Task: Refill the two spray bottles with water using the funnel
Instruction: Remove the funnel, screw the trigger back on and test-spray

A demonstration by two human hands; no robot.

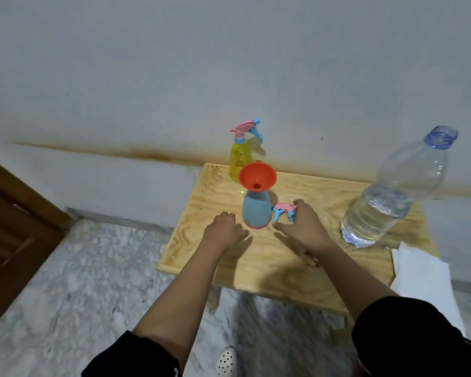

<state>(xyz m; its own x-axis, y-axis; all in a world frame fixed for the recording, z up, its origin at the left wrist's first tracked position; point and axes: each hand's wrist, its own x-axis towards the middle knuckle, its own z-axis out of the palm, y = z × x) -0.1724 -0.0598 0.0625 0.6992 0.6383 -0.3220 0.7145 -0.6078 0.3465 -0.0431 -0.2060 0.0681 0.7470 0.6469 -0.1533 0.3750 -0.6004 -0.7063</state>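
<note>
Table (256,257): light wood, set against the wall.
Water bottle (397,191): clear, cap off, roughly half full. It stands on the table's right side, well apart from both my hands.
White cloth (422,273): hangs over the table's right near corner, just beside the water bottle's base.
Right hand (305,224): lies over the loose spray head (282,209), fingers arched across its right end, thumb stretched left toward the blue bottle's base. I can't tell whether I'm actually pinching the head or only touching it.
Left hand (225,229): fingers curled in and holding nothing. It sits on the table just left of the blue bottle, near it but not touching.
Blue bottle (256,210): upright mid-table between my two hands, its head off.
Yellow bottle (238,161): upright at the back edge behind the blue one, with its pink and blue sprayer screwed on.
Funnel (257,176): orange, seated in the blue bottle's neck, tilted a little toward me. It's above and apart from both hands.
Spray head: pink and blue, lying on its side on the table just right of the blue bottle's base.
</note>
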